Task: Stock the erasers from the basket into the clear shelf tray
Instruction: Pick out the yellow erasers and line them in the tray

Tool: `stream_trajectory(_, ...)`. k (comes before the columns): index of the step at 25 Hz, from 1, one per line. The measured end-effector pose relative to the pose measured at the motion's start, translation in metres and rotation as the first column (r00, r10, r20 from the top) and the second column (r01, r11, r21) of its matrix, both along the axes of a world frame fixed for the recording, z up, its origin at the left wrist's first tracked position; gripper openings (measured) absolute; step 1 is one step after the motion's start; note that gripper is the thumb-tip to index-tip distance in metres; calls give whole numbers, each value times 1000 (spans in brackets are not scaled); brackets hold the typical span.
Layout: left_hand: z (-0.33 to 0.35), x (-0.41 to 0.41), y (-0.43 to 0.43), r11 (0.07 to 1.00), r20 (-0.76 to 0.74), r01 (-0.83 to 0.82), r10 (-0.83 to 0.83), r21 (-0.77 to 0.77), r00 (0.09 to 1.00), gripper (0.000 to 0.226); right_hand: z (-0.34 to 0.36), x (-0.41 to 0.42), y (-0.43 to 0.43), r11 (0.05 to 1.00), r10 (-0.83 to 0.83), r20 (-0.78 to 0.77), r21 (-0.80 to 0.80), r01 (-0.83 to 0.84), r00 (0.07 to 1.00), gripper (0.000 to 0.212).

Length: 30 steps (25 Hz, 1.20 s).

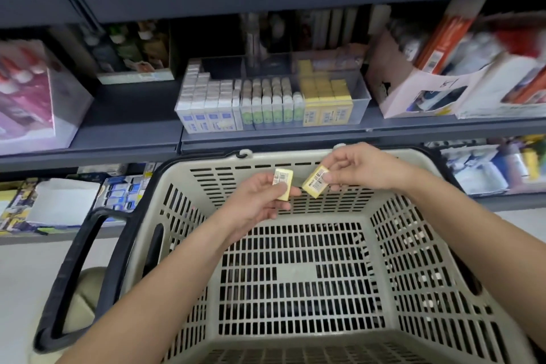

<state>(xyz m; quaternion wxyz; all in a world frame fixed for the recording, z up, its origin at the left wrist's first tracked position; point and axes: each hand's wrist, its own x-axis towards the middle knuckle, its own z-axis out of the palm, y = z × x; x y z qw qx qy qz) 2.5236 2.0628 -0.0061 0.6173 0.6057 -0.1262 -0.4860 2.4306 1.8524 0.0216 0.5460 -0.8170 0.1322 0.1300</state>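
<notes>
head view: what is held?
– by the left hand [260, 201] a yellow eraser [283, 185] is pinched; a second eraser [316, 182] is pinched by the right hand [360, 167], both above the basket [413, 245], below the shelved clear tray [362, 97].

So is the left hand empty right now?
No, the left hand pinches a yellow eraser over the basket.

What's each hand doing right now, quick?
Left hand: pinching a yellow eraser above the basket.
Right hand: pinching another yellow eraser.
</notes>
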Motion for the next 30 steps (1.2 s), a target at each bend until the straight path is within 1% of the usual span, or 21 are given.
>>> stream_trajectory(2,20,8,-9,999,194,-21,26,-23,981,16,12,-1,-6,999,-8,-8,47,9,1000,20)
stream_trajectory(4,36,17,-20,995,389,-67,91,-75,917,12,26,2,-13,999,-17,13,49,17,1000,21)
stream_trajectory(5,42,23,-27,989,478,-90,134,-113,868,13,34,7,-17,998,-50,58,26,48,997,19)
stream_trajectory(7,50,35,-40,979,622,-129,200,-158,757,19,50,22,-27,985,-150,199,-58,165,968,13)
stream_trajectory(8,52,42,-46,973,669,-159,229,-165,707,21,56,33,-33,963,-203,283,-118,244,937,11)
stream_trajectory(9,52,47,-50,965,698,-197,261,-172,667,23,61,45,-40,920,-252,364,-196,338,897,9)
stream_trajectory(10,50,53,-53,956,709,-231,291,-182,642,23,65,60,-48,848,-279,436,-306,433,855,9)
stream_trajectory(11,47,57,-55,948,709,-252,313,-194,632,23,67,75,-56,749,-275,484,-433,501,831,10)
stream_trajectory(12,44,60,-56,943,700,-264,328,-203,635,22,67,90,-65,644,-244,498,-559,523,832,14)
stream_trajectory(13,40,62,-56,939,687,-271,340,-211,642,22,65,105,-75,556,-203,475,-664,500,856,20)
stream_trajectory(14,37,63,-56,935,674,-281,351,-216,650,22,61,117,-83,500,-170,433,-736,456,885,24)
stream_trajectory(15,35,64,-57,930,659,-292,364,-221,658,23,57,128,-91,480,-147,396,-773,415,906,27)
stream_trajectory(16,33,65,-57,926,647,-301,374,-227,664,23,52,136,-96,482,-128,369,-788,383,921,27)
stream_trajectory(18,31,66,-58,922,642,-306,385,-238,663,23,41,146,-103,519,-83,328,-792,322,941,27)
stream_trajectory(21,27,67,-60,926,659,-295,375,-234,652,19,34,156,-110,634,-74,229,-740,223,971,26)
stream_trajectory(22,27,67,-60,926,656,-299,374,-229,655,19,34,158,-111,652,-73,196,-733,195,978,26)
stream_trajectory(23,27,67,-61,925,649,-307,376,-223,662,19,34,161,-110,651,-60,170,-740,167,984,27)
stream_trajectory(28,28,67,-60,925,639,-313,377,-217,671,28,38,163,-105,589,26,84,-807,53,996,29)
stream_trajectory(29,27,67,-59,924,637,-314,378,-217,672,29,41,160,-101,561,19,93,-825,66,995,30)
stream_trajectory(30,28,67,-59,924,634,-315,379,-218,674,29,45,157,-95,523,-3,136,-844,117,991,29)
